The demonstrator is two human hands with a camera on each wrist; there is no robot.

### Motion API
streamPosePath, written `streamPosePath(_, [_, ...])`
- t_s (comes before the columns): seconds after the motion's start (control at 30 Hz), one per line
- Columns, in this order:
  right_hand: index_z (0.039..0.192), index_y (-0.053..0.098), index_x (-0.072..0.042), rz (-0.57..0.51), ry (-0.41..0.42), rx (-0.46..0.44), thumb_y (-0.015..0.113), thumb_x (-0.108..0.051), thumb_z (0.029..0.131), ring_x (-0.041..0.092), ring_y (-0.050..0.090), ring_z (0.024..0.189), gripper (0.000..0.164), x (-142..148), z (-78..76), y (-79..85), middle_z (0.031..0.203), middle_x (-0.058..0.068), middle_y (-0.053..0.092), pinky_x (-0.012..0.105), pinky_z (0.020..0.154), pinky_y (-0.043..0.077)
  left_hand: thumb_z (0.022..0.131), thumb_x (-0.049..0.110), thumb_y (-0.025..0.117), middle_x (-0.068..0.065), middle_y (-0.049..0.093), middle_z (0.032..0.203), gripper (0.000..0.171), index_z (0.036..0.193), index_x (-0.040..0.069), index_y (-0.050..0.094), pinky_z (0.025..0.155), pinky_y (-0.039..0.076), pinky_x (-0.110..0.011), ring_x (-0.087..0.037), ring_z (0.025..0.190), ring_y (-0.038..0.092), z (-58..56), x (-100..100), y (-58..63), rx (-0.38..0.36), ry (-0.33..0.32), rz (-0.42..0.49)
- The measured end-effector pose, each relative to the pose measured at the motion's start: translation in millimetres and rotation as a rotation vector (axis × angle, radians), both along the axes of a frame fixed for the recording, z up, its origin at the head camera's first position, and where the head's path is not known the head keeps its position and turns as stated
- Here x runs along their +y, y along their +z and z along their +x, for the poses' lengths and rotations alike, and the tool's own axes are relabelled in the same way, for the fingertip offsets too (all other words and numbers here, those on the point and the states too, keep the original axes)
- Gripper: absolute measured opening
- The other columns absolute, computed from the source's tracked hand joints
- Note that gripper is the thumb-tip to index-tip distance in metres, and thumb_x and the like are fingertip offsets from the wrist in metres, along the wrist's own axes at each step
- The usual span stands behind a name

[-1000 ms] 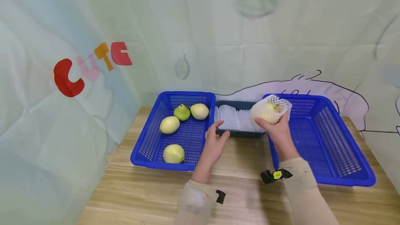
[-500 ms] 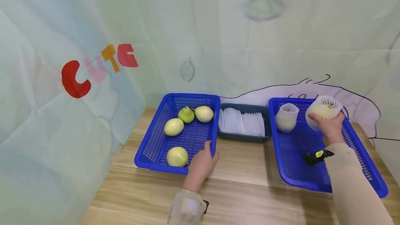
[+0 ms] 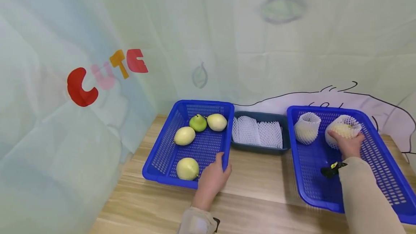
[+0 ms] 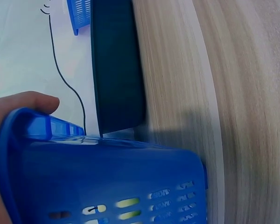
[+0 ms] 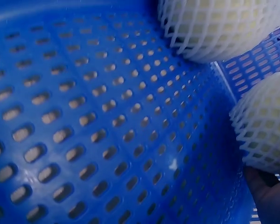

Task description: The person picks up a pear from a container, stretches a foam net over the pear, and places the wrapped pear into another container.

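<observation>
My right hand (image 3: 350,146) holds a pale yellow pear (image 3: 342,130) in a white foam net sleeve, low at the back of the right blue basket (image 3: 316,180). Just left of it stands another net-wrapped pear (image 3: 307,133), its sleeve open at the top. The right wrist view shows the held pear (image 5: 266,123) at the right edge, fingers under it. My left hand (image 3: 212,178) grips the front right corner of the left blue basket (image 3: 169,180). In the left wrist view a finger (image 4: 35,100) lies over the rim; the other fingers are mostly hidden.
Inside the left basket lie several bare pears (image 3: 187,169), one of them greener (image 3: 198,123). A dark green tray (image 3: 260,149) with white foam net sleeves (image 3: 260,133) stands between the baskets. A printed cloth (image 3: 208,39) hangs behind the wooden table (image 3: 253,187).
My right hand has carried the wrapped pear from above the green tray rightward and down into the right basket. My left hand has come down onto the left basket's corner.
</observation>
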State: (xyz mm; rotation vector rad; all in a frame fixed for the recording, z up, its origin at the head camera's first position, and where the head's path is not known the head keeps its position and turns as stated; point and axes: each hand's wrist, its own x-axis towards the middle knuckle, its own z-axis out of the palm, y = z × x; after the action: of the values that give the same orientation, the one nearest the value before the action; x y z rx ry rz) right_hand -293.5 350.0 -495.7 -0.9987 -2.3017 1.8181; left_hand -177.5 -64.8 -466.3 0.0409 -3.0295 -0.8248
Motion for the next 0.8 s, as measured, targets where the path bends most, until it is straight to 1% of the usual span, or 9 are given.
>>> streamPosePath(0.1, [0.142,-0.016,-0.013,0.03,0.002,0.032,0.065,-0.044,0.08,0.035,0.007,0.136,0.106,0.3,-3.1,-3.2,0.149,0.019,0.0,0.044,0.11,0.01,0.089,0.036,0.054,-0.017,0.065,0.084,0.052,0.133,0.009,0.044,0.053,0.045,-0.041,-0.03,0.065,0.06,1.0,-0.5,0.2,0.011,0.007,-0.004])
streamPosePath(0.2, [0.141,-0.015,-0.01,0.047,0.016,0.058,0.065,-0.041,0.08,0.036,0.007,0.136,0.105,0.8,-4.7,-6.4,0.149,0.021,0.0,0.043,0.11,0.009,0.089,0.035,0.054,-0.016,0.065,0.082,0.051,0.132,0.008,0.044,0.052,0.044,-0.041,-0.03,0.064,0.06,2.1,-0.9,0.7,0.021,0.008,-0.008])
streamPosePath(0.37, [0.14,-0.014,-0.01,0.015,0.021,0.066,0.067,-0.035,0.08,0.034,0.008,0.136,0.104,0.5,-5.0,-10.7,0.148,0.02,0.001,0.04,0.11,0.009,0.088,0.034,0.055,-0.016,0.064,0.078,0.05,0.13,0.008,0.046,0.051,0.043,-0.041,-0.029,0.061,0.058,3.5,-0.3,1.1,0.031,0.004,-0.017])
streamPosePath(0.43, [0.14,-0.013,-0.009,0.007,0.02,0.072,0.068,-0.033,0.08,0.033,0.009,0.135,0.103,-0.3,-6.1,-9.4,0.148,0.02,0.002,0.039,0.11,0.01,0.088,0.033,0.055,-0.016,0.063,0.077,0.05,0.13,0.007,0.046,0.051,0.043,-0.04,-0.029,0.06,0.058,3.2,0.3,0.6,0.036,0.002,-0.017])
streamPosePath(0.5, [0.141,-0.014,-0.007,0.019,0.03,0.065,0.067,-0.033,0.081,0.034,0.006,0.136,0.104,0.3,-5.1,-4.3,0.148,0.021,-0.001,0.041,0.111,0.008,0.088,0.033,0.055,-0.015,0.063,0.076,0.05,0.129,0.008,0.046,0.05,0.042,-0.04,-0.028,0.058,0.057,3.1,1.3,-0.6,0.039,-0.002,-0.016])
streamPosePath(0.57, [0.141,-0.019,-0.009,-0.007,0.046,0.035,0.066,-0.033,0.082,0.036,0.001,0.137,0.107,2.7,-1.6,5.7,0.149,0.023,-0.008,0.045,0.11,0.007,0.088,0.033,0.055,-0.015,0.062,0.074,0.05,0.129,0.008,0.046,0.048,0.042,-0.039,-0.027,0.057,0.056,3.3,2.3,-2.0,0.041,-0.009,-0.014])
streamPosePath(0.63, [0.141,-0.023,-0.013,-0.069,0.043,-0.003,0.068,-0.037,0.08,0.035,-0.007,0.137,0.113,4.1,3.5,21.9,0.149,0.021,-0.016,0.047,0.109,0.004,0.088,0.034,0.055,-0.014,0.062,0.074,0.05,0.129,0.008,0.046,0.048,0.042,-0.039,-0.027,0.056,0.056,2.5,2.6,-3.3,0.048,-0.008,-0.016])
streamPosePath(0.73, [0.141,-0.024,-0.028,-0.193,-0.036,-0.023,0.075,-0.042,0.072,0.03,-0.011,0.137,0.121,0.5,15.7,53.5,0.15,0.012,-0.023,0.048,0.109,0.004,0.087,0.034,0.055,-0.014,0.062,0.072,0.05,0.13,0.008,0.046,0.049,0.042,-0.039,-0.027,0.056,0.056,0.3,2.0,-4.0,0.062,-0.002,-0.016])
streamPosePath(0.8, [0.142,-0.019,-0.035,-0.24,-0.115,0.036,0.078,-0.04,0.069,0.025,-0.01,0.138,0.121,-10.0,27.5,72.8,0.151,0.004,-0.02,0.042,0.11,0.004,0.087,0.034,0.056,-0.013,0.062,0.072,0.051,0.13,0.008,0.045,0.049,0.042,-0.039,-0.027,0.056,0.056,-0.9,0.9,-4.1,0.067,0.002,-0.015])
